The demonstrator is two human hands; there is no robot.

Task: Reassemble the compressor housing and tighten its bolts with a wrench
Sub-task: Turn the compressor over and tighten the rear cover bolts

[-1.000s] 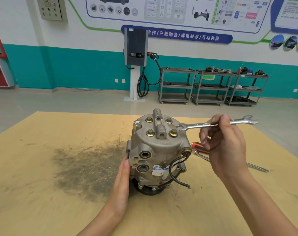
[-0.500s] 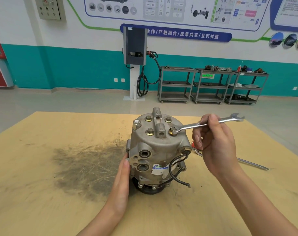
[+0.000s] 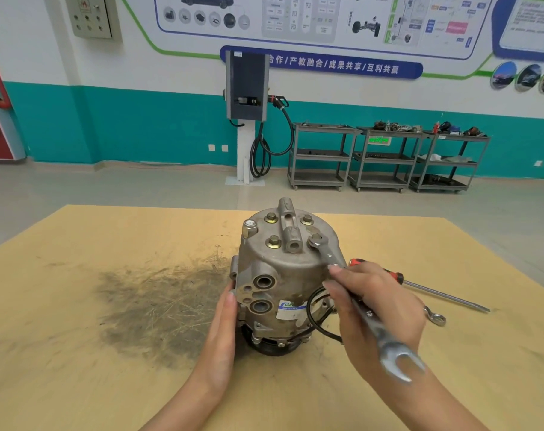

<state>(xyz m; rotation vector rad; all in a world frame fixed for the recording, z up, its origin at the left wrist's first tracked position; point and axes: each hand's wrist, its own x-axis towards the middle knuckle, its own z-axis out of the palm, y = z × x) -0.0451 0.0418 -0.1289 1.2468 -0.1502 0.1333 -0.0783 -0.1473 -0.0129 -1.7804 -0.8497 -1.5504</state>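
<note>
A grey metal compressor [image 3: 283,275] stands upright on the wooden table [image 3: 77,353], several bolts showing on its top cover. One end of a silver open-ended wrench [image 3: 365,312] sits on the front right bolt [image 3: 316,237]; its other jaw points toward me. My right hand [image 3: 376,309] grips the wrench shaft beside the housing. My left hand [image 3: 222,331] rests flat against the compressor's left side, fingers straight. A black wire [image 3: 314,309] loops from the housing's right side.
A red-handled screwdriver [image 3: 420,286] lies on the table to the right, with a ring spanner end [image 3: 435,317] near it. A dark greasy smear [image 3: 158,306] covers the table left of the compressor. Shelving carts [image 3: 386,157] and a charging post [image 3: 247,116] stand by the far wall.
The wrench came down onto the front right bolt, then swung round from pointing right to pointing toward me. My right hand moved down and nearer with it. The left hand stayed put.
</note>
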